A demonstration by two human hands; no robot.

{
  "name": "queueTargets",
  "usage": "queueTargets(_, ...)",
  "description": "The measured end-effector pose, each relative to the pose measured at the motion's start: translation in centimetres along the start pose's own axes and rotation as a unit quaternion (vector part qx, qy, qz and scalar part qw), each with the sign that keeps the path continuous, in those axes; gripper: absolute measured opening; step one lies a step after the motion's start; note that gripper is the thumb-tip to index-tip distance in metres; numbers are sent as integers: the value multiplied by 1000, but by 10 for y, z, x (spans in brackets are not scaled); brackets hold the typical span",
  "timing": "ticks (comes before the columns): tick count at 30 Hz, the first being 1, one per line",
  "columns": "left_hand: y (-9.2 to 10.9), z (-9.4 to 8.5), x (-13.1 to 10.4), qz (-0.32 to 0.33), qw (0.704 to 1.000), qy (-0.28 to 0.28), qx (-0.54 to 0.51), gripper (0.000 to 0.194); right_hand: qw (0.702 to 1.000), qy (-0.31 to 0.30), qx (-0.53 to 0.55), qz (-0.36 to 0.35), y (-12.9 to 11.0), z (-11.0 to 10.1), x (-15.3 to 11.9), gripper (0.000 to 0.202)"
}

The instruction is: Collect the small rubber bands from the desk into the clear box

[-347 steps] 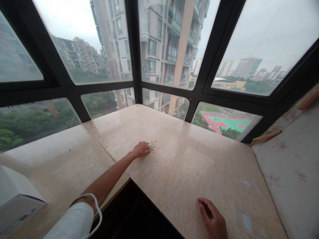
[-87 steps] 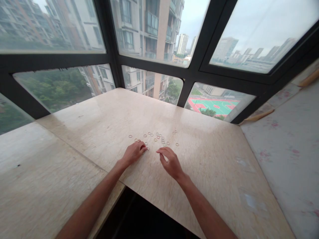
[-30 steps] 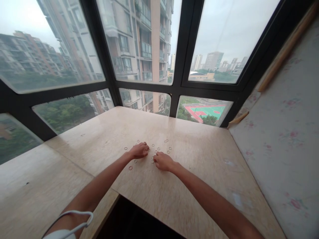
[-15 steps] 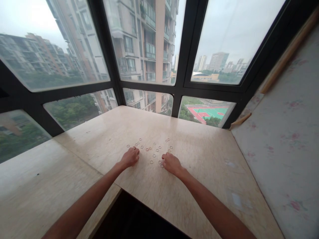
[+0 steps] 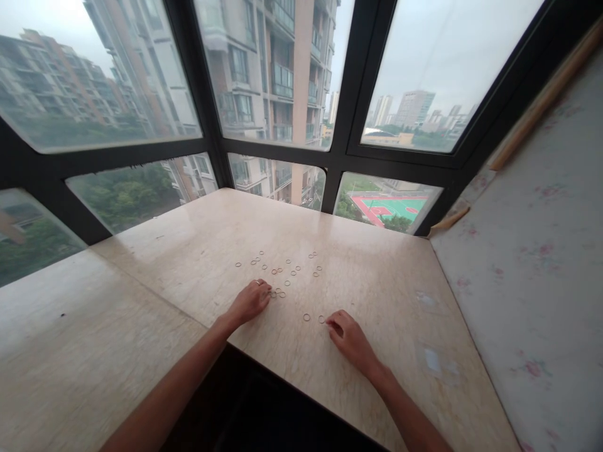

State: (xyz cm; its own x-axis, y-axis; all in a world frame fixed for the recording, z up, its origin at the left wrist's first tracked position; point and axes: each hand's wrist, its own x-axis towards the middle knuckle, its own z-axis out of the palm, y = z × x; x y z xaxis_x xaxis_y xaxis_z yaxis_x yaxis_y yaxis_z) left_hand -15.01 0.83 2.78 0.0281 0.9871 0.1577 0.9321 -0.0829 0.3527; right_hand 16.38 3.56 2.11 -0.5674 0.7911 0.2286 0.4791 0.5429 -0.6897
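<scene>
Head view shows your stone-like, beige tabletop [image 5: 381,270] running wide on both sides, up to the dark window frame [image 5: 335,162] and the flowered wall [image 5: 527,282], with its near edge above a dark recess [image 5: 287,408]. Your left hand [image 5: 251,301] is curled at a small cluster of rings [image 5: 277,292], and your right hand [image 5: 349,339] is loosely bent at one ring [image 5: 319,319] — whether either grips, I cannot tell. Other thin, round rings, one of them reddish, lie flat and scattered beyond.

Thin rings [image 5: 285,284] lie flat, scattered across a pale counter [image 5: 386,282]. One ring [image 5: 272,272] looks reddish; two rings [image 5: 304,317] lie apart, nearer the front.
</scene>
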Motion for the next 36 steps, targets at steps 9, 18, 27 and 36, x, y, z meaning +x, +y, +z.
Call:
queueTargets(9,1,-10,-3,-43,999,-3,5,27,997,74,2,-20,1,17,-12,19)
queueTargets(18,20,5,16,-36,998,3,-57,17,995,89,49,-16,11,16,-11,18)
queueTargets(27,-28,-44,21,-243,956,127,-103,29,985,118,123,8,16,12,-8,16)
queueTargets(36,-18,-28,-6,-271,944,132,-133,33,978,142,150,30,14,7,-7,14)
